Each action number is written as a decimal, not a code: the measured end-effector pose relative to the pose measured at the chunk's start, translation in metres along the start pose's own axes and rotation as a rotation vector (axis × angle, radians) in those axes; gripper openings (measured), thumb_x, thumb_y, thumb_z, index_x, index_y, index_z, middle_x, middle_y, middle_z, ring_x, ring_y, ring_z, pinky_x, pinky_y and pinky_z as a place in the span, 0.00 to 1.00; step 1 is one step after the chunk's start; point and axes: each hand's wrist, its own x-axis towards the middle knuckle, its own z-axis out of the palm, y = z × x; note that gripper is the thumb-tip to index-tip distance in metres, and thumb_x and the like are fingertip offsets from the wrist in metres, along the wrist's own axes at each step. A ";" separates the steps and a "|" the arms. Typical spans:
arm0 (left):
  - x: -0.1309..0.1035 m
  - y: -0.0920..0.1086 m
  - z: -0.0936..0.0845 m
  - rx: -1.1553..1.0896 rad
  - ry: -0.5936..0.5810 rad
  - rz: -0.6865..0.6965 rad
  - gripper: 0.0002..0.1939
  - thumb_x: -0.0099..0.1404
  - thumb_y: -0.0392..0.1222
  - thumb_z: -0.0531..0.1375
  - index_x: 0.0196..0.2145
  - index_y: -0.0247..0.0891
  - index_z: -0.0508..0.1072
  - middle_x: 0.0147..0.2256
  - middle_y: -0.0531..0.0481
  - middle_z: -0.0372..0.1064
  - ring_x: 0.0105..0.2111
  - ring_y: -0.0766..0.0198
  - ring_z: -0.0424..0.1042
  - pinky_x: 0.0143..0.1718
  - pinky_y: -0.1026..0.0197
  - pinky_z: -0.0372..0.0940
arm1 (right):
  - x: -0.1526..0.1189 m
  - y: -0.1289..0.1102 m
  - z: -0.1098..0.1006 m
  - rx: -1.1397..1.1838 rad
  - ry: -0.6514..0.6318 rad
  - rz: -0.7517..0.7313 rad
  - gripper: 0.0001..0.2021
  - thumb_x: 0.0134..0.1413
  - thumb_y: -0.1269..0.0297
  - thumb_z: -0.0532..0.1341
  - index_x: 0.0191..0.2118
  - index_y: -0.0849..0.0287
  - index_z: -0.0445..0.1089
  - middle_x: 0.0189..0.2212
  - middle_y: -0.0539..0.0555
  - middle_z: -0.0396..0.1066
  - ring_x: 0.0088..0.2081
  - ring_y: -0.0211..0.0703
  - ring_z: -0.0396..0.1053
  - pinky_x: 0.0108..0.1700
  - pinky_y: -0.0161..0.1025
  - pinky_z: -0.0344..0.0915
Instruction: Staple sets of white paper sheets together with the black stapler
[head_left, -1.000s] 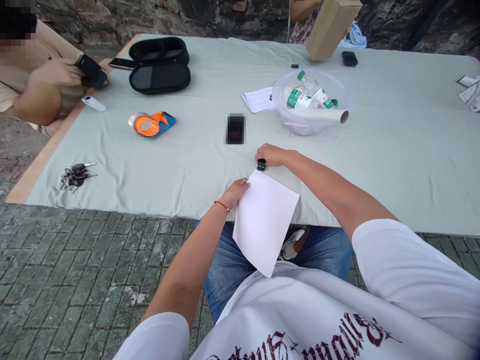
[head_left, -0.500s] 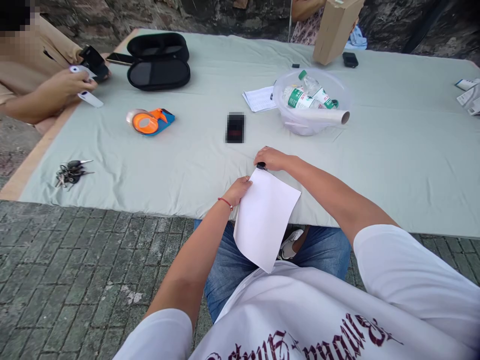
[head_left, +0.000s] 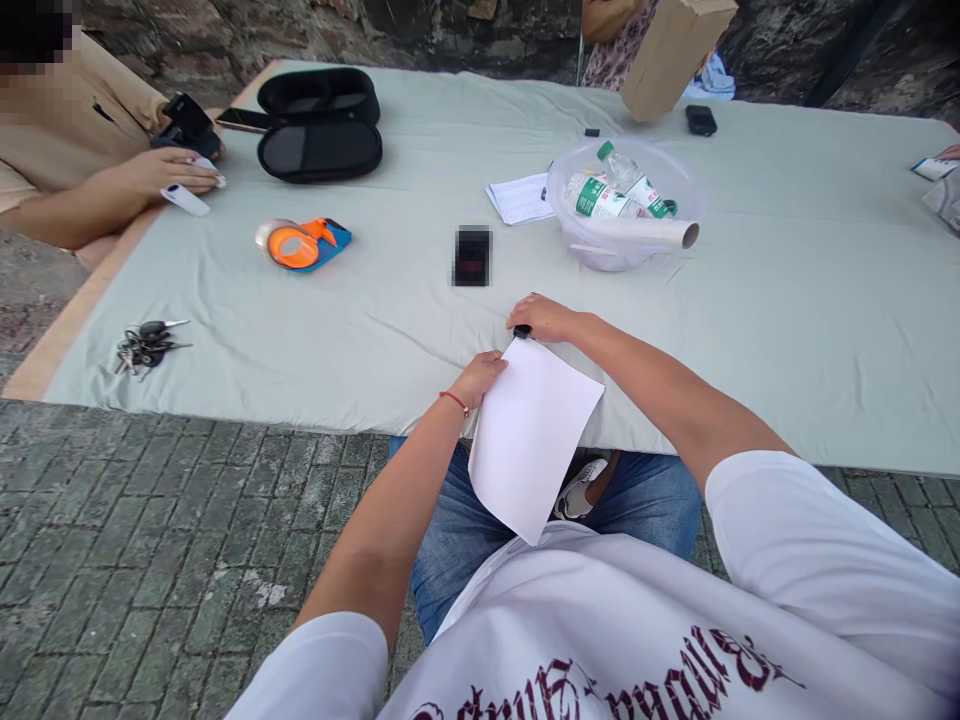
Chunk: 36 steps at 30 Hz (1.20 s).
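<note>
White paper sheets [head_left: 536, 440] hang tilted over the near table edge, their lower end curling above my lap. My left hand [head_left: 481, 380] pinches the left edge of the paper close to its top corner, thumb on top. At that corner, my right hand [head_left: 545, 318] closes around a small black stapler-like tool [head_left: 522, 331]. Only its dark end shows at the paper; the fingers cover most of it, so its exact kind is unclear. Beyond my hands lies a dark, blurred-out rectangular item [head_left: 471, 257].
Around me are keys [head_left: 150, 346], an orange-blue tape dispenser [head_left: 304, 245], a black case [head_left: 319, 150], printed papers [head_left: 517, 198] and a plastic basin [head_left: 600, 256] with bottles [head_left: 600, 197]. One co-worker's hand [head_left: 169, 172] is at left; another person handles a cardboard box [head_left: 671, 60].
My hands and the paper keep nearly the same place. The left co-worker's hand has moved right and lower. The cardboard box has tilted, and fingers now show at the right edge.
</note>
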 end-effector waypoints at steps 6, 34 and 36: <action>0.001 0.002 -0.001 0.006 0.003 0.004 0.04 0.60 0.33 0.57 0.32 0.37 0.71 0.29 0.45 0.73 0.27 0.60 0.72 0.33 0.58 0.67 | -0.006 -0.003 0.008 -0.012 0.008 0.037 0.26 0.53 0.79 0.55 0.58 0.58 0.71 0.56 0.61 0.71 0.61 0.55 0.61 0.65 0.60 0.47; 0.003 0.000 -0.002 0.005 -0.009 0.018 0.03 0.63 0.34 0.57 0.34 0.37 0.71 0.27 0.51 0.72 0.25 0.64 0.71 0.30 0.62 0.68 | -0.017 -0.014 0.020 -0.017 0.079 0.103 0.28 0.58 0.81 0.47 0.61 0.60 0.65 0.65 0.60 0.63 0.70 0.50 0.49 0.70 0.60 0.40; 0.003 0.000 -0.002 0.011 -0.012 0.019 0.02 0.63 0.34 0.58 0.33 0.37 0.70 0.27 0.51 0.72 0.25 0.64 0.71 0.31 0.62 0.68 | -0.014 -0.012 0.014 -0.033 0.055 0.082 0.28 0.56 0.83 0.48 0.59 0.60 0.67 0.62 0.60 0.65 0.68 0.52 0.52 0.69 0.61 0.42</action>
